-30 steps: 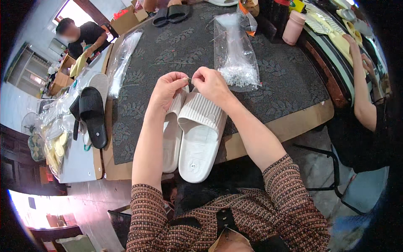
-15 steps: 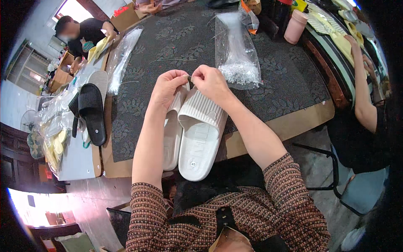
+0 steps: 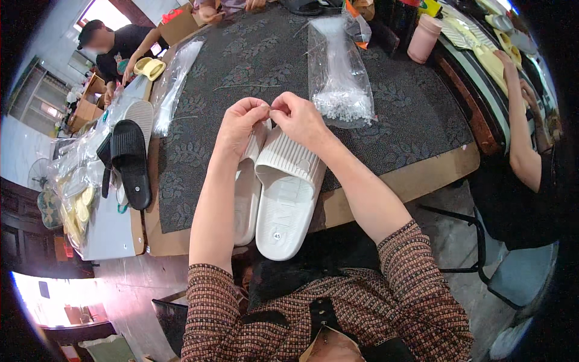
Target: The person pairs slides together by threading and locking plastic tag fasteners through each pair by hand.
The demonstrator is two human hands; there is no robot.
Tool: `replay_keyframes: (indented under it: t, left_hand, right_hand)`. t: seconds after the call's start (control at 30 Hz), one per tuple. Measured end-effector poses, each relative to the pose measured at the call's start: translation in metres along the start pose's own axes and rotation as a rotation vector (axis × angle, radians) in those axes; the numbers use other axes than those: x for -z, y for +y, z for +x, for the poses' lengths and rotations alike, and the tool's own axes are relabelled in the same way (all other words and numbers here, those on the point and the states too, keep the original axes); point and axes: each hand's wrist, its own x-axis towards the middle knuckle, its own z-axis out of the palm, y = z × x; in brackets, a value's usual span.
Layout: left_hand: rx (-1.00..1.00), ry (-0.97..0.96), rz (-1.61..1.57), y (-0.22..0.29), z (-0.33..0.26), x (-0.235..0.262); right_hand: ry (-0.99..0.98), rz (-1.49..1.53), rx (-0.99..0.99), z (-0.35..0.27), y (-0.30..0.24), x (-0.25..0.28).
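Note:
A pair of off-white slide sandals lies side by side at the table's near edge, soles down, heels toward me. The right slide (image 3: pixel 283 208) shows its ribbed strap; the left slide (image 3: pixel 246 199) is partly covered by my left forearm. Over the toe ends, my left hand (image 3: pixel 244 123) and my right hand (image 3: pixel 300 120) meet with fingertips pinched together. What they pinch is too small and hidden to make out. Beyond my right hand lies a clear bag (image 3: pixel 342 72) of thin white plastic fasteners.
At left are a black slide (image 3: pixel 132 163), a second clear bag (image 3: pixel 177 90) and plastic-wrapped yellow slides (image 3: pixel 83 205). A pink bottle (image 3: pixel 424 39) stands at the back right. Co-workers sit at left and right; a yellow slide (image 3: pixel 149 68) is by the left one's hand.
My hands stay over the toes, with the fingertips slightly shifted and closer together. The left co-worker's yellow slide has come down onto the table, and that person's arm now reaches over it.

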Motion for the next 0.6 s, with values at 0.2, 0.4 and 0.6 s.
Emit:
replay_keyframes:
  t: [0.2,0.4,0.6]
  left_hand:
    - [-0.042,-0.029,0.057,0.002,-0.001,-0.004]
    - [-0.137,0.231,-0.12,-0.002,0.005,0.008]
    - [-0.262,0.334,-0.236,-0.009,0.006,0.008]
  right_hand:
    - [-0.003,-0.016,0.029,0.0,0.002,0.002]
    - [-0.007,-0.062,0.008,-0.002,0.001,0.002]
    - [0.011,-0.074,0.006,-0.003,0.001,0.002]
